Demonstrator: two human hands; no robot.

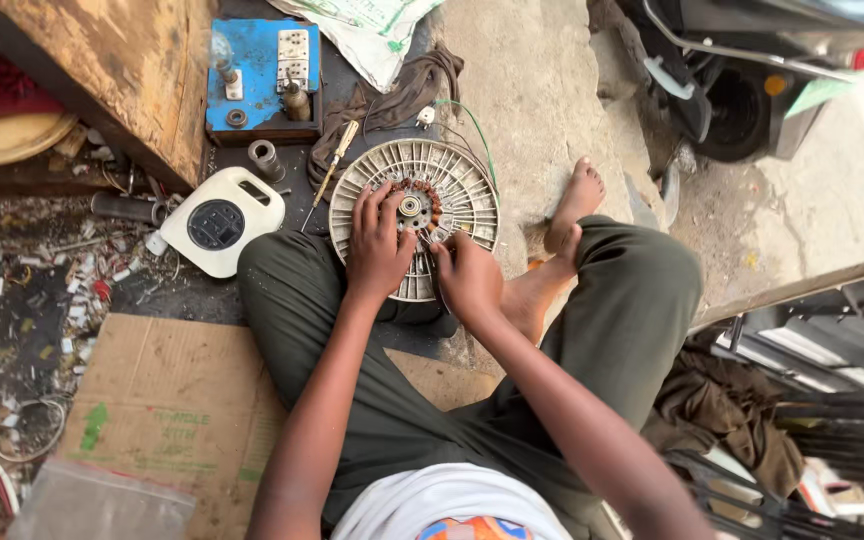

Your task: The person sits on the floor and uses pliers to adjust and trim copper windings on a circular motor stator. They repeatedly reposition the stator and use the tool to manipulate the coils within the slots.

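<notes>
Both hands, left hand [377,250] and right hand [467,275], rest on a round ribbed motor disc [457,185] beside a screwdriver [332,165].

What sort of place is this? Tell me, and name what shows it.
Probably an informal repair spot on open ground for electrical appliances. Both hands, left hand and right hand, work on a round finned motor part with copper windings; a blue socket board, a screwdriver and scattered wire scraps lie nearby.

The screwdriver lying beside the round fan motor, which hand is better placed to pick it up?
Probably the left hand: it rests on the motor's left half, nearest the screwdriver. The right hand sits at the lower right, and would have to cross over.
</notes>
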